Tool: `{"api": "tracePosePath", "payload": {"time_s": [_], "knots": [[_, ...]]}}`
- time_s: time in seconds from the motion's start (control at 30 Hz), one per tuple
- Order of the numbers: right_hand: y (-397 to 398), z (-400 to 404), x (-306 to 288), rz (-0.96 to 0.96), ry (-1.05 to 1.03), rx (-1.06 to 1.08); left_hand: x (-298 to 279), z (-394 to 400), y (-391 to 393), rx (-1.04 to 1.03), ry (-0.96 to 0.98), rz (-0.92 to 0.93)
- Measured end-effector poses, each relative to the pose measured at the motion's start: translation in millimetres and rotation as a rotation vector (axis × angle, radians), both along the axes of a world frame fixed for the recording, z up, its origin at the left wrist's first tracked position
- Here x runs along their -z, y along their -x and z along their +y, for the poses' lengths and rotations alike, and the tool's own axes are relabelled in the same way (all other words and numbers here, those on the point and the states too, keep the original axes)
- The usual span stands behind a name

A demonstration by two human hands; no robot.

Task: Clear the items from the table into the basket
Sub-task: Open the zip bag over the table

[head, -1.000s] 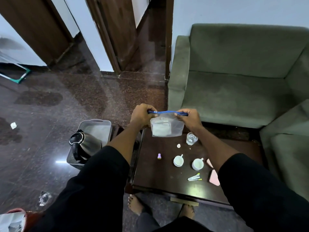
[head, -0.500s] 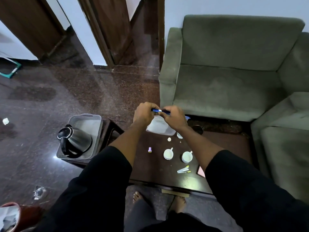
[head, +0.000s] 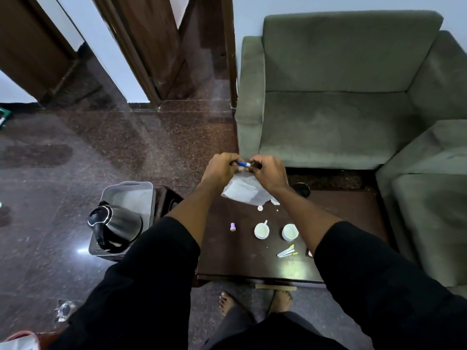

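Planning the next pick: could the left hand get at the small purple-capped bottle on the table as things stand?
Probably not yet. The left hand and right hand both pinch the blue zip strip of the clear bag. Otherwise the way looks free: nothing stands close around the purple-capped bottle.

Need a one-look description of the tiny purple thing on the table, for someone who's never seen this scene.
Find the dark wooden table in front of the green sofa. On its left part, left of the two white cups, stands the small purple item, apart from everything else. It is the only purple thing there, and much smaller than the cups.
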State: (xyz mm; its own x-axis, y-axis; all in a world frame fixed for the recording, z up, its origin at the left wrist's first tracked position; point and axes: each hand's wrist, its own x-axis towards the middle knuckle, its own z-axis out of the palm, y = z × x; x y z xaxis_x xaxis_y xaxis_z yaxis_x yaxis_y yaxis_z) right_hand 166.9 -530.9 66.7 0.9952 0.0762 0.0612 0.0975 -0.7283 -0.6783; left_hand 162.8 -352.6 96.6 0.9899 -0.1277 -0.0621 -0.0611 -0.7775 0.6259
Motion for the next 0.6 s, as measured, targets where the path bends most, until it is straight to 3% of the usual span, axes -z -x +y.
{"api": "tracePosePath", "payload": {"time_s": [0.2,0.43,0.6], "knots": [[2,16,-1,-0.052,0.040,-0.037,4,18,-6,0.036,-0.095,-0.049],[10,37,-2,-0.053,0.102,0.013,-10,33,1,0.216,-0.283,-0.228],[17,37,3,-0.009,-0.018,0.058,-1,50,3,0.070,-0.156,-0.288]]}}
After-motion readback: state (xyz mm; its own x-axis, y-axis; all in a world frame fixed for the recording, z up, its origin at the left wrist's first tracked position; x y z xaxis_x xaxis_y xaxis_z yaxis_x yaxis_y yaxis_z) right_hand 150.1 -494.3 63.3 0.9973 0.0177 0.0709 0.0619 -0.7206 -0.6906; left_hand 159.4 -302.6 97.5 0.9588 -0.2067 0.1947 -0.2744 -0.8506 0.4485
